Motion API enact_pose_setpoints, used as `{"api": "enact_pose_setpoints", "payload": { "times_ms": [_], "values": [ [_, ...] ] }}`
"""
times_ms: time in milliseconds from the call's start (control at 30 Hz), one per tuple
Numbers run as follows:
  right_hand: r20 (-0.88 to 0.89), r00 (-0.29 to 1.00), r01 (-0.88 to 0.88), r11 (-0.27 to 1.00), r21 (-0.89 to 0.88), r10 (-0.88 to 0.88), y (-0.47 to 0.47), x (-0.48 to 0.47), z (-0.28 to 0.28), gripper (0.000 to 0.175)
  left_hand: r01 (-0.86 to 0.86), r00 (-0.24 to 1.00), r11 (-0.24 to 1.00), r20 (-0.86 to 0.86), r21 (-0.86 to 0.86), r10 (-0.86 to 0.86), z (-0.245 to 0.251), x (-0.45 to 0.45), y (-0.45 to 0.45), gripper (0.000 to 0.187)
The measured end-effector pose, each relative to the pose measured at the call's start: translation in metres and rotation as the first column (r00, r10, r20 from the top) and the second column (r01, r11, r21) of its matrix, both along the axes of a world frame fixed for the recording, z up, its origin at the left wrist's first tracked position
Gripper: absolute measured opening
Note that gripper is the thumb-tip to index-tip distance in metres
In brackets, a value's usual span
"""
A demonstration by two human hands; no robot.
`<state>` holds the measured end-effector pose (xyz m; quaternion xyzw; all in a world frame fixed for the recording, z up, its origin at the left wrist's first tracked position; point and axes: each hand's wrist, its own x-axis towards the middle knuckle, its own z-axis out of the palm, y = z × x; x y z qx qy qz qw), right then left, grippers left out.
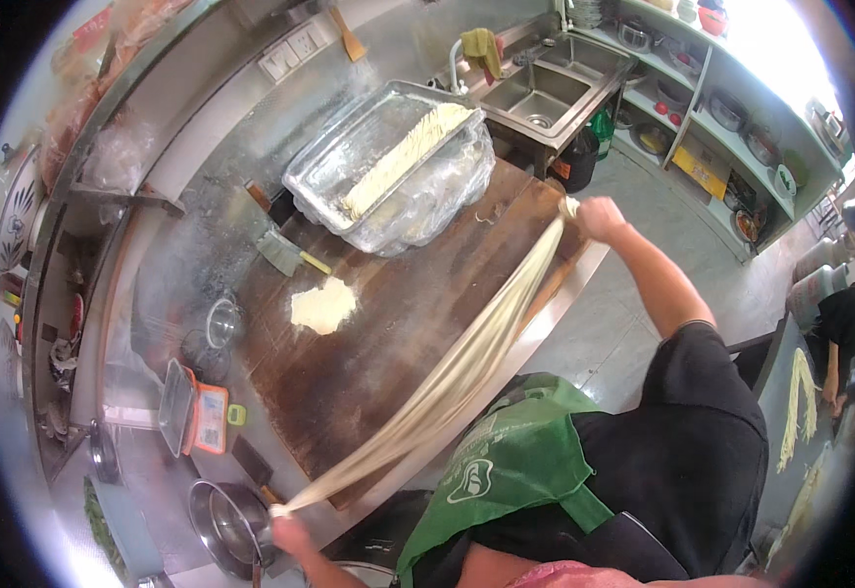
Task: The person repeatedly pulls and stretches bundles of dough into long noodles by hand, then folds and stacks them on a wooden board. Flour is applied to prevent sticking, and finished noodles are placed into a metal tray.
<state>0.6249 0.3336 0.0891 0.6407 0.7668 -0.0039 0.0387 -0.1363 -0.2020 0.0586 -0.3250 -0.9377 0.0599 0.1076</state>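
A long skein of stretched noodle dough (464,353) spans between my two hands, blurred and sagging in the middle. My left hand (291,535) grips one end, close to a steel pot (229,525) at the lower left. The other end is bunched in my right hand (600,218), near the far right corner of the wooden work board (398,294). The strands pass over the board's front edge. A patch of flour (323,305) lies on the board, with a brush (280,252) beside it.
A metal tray (317,176) holding a row of noodles (405,162) rests on plastic-wrapped stuff (442,209) at the back. Beyond it is a steel sink (537,99). Shelves with pots (728,110) stand to the right. Another person's hand (835,404) is near noodle strands (798,404) at far right.
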Motion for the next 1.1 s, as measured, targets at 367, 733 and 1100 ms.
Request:
{"api": "enact_pose_setpoints", "payload": {
  "times_ms": [367, 733, 1100],
  "values": [
    [-0.356, 0.932, 0.089, 0.909, 0.407, 0.068, 0.005, -0.007, 0.108, 0.017, -0.045, 0.980, 0.970, -0.176, 0.238, 0.088, 0.072, -0.013, 0.034, 0.027],
    [-0.281, 0.960, -0.065, 0.980, -0.189, 0.010, 0.019, -0.040, -0.022, 0.047, 0.055, 0.955, 0.995, 0.288, 0.079, -0.075, 0.023, 0.010, 0.089, 0.032],
    [-0.400, 0.851, -0.387, 0.921, -0.037, 0.342, -0.031, -0.147, 0.069, 0.027, 0.031, 0.529, 0.783, 0.654, 0.622, -0.541, 0.133, 0.152, 0.210, 0.028]
  ]
}}
